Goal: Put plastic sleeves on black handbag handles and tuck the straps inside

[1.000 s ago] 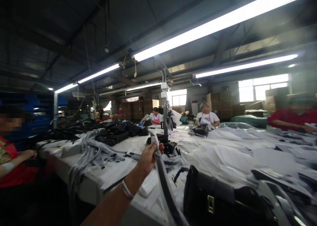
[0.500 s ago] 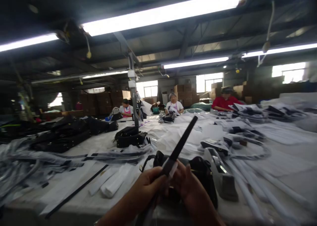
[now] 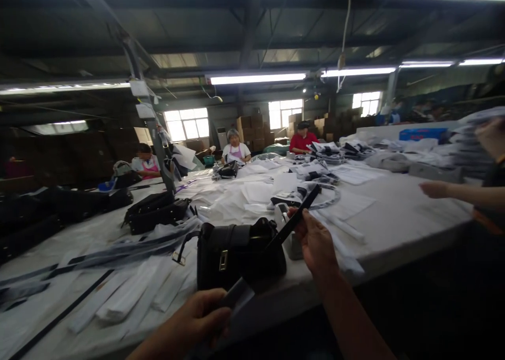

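Observation:
My right hand (image 3: 317, 242) pinches a flat black strap (image 3: 290, 226), held aslant above the bag's right side. My left hand (image 3: 207, 312), low in front of the bag, is closed on a greyish translucent wrap (image 3: 239, 295). Whether the strap runs on into this wrap cannot be told against the dark bag. Between and beyond my hands a black handbag (image 3: 240, 249) stands upright near the table's front edge. It has a flap, a gold-coloured buckle (image 3: 223, 260) and a short side strap with a buckle (image 3: 179, 255). Partly behind my right hand is a grey tape dispenser (image 3: 294, 247).
White wrapped strips (image 3: 126, 297) lie left of the bag beside a long black strap (image 3: 67, 310). Black bags (image 3: 155, 213) and loose white sheets (image 3: 252, 194) cover the table further back. A co-worker's arm (image 3: 453, 190) reaches in at the right. Several people sit across the table.
My hands have moved apart, the right one up and right with the black strap, the left one down and left. The view has swung right, and more of the handbag shows.

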The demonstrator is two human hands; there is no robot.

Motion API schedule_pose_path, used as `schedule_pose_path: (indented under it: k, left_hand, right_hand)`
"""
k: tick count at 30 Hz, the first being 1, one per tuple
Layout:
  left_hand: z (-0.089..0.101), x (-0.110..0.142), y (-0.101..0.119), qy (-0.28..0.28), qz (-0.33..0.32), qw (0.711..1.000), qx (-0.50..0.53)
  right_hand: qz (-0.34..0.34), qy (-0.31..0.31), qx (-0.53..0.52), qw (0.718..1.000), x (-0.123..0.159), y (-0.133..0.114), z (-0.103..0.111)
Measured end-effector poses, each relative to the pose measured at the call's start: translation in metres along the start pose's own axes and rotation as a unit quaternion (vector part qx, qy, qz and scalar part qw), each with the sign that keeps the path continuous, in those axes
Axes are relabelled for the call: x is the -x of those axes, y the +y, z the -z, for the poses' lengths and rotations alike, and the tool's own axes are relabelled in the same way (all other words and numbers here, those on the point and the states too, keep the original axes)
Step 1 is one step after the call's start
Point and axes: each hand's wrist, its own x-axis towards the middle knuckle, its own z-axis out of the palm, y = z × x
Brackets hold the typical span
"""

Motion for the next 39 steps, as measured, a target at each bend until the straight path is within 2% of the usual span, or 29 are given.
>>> schedule_pose_path:
  k: [5,9,21,26,27,29,31,33,34,36,38,39]
  left_hand:
    - [0.003,-0.002,-0.005,-0.009,0.003,1.0,-0.008]
    - [0.004,0.002,-0.001,-0.007,0.004,1.0,-0.008]
    - [-0.005,0.008,0.002,-0.035,0.013,0.999,0.021]
    - [-0.009,0.002,0.009,-0.023,0.004,0.999,0.022]
    - [-0.011,0.0,0.013,-0.016,0.008,0.999,0.026]
    - [-0.017,-0.006,0.022,0.003,0.013,0.999,0.04]
    - [-0.022,-0.011,0.034,0.037,-0.012,0.997,0.073]
    - [-0.023,-0.015,0.048,0.096,-0.069,0.984,0.131]
    - [-0.021,-0.016,0.056,0.132,-0.103,0.971,0.173]
    - [-0.013,-0.015,0.074,0.207,-0.173,0.926,0.264]
    - [0.004,-0.009,0.092,0.284,-0.238,0.865,0.339]
    - [0.016,-0.005,0.1,0.322,-0.268,0.833,0.362]
  right_hand:
    - [0.003,0.019,0.01,1.0,0.004,0.001,0.007]
    - [0.0,0.022,0.008,1.0,0.005,0.002,0.009]
    - [-0.029,0.062,0.017,0.998,0.006,0.014,0.023]
    - [-0.023,0.048,0.027,0.998,0.018,0.019,0.014]
    - [-0.025,0.033,0.032,0.999,0.025,0.021,0.009]
    - [-0.045,-0.036,0.054,0.997,0.043,0.027,-0.003]
    - [-0.079,-0.153,0.089,0.981,0.065,0.031,-0.015]
    - [-0.104,-0.274,0.106,0.95,0.087,0.034,-0.022]
    - [-0.114,-0.326,0.105,0.932,0.097,0.035,-0.023]
    - [-0.144,-0.432,0.115,0.883,0.117,0.037,-0.022]
    - [-0.188,-0.518,0.163,0.818,0.134,0.041,-0.015]
    - [-0.211,-0.542,0.197,0.789,0.141,0.044,-0.009]
